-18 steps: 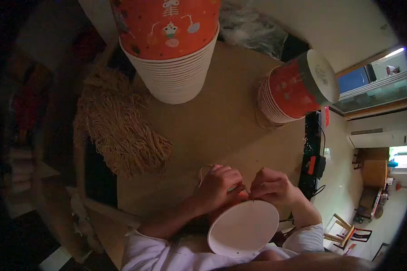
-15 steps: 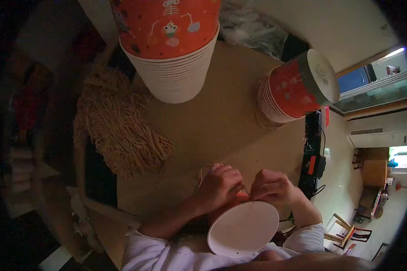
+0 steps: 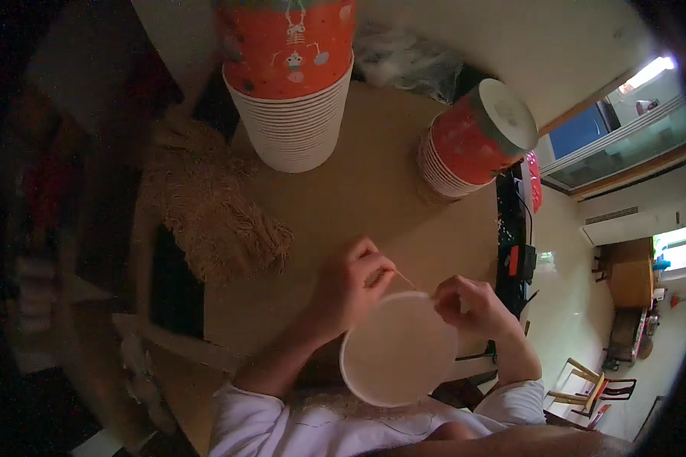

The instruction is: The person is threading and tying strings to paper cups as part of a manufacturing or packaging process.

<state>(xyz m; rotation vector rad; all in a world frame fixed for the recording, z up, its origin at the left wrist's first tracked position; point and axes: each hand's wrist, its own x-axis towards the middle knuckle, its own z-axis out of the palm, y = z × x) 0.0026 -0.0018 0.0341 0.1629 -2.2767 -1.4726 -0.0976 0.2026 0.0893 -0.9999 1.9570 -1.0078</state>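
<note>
Now, left hand: fingertips pinched together on a thin cord
Right hand: curled at the bucket rim, grip hidden, cannot tell
Bucket: between the forearms

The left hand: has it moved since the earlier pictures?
Yes. Judged against the tall cup stack, the left hand has moved away from the person's body and is now nearer that stack.
</note>
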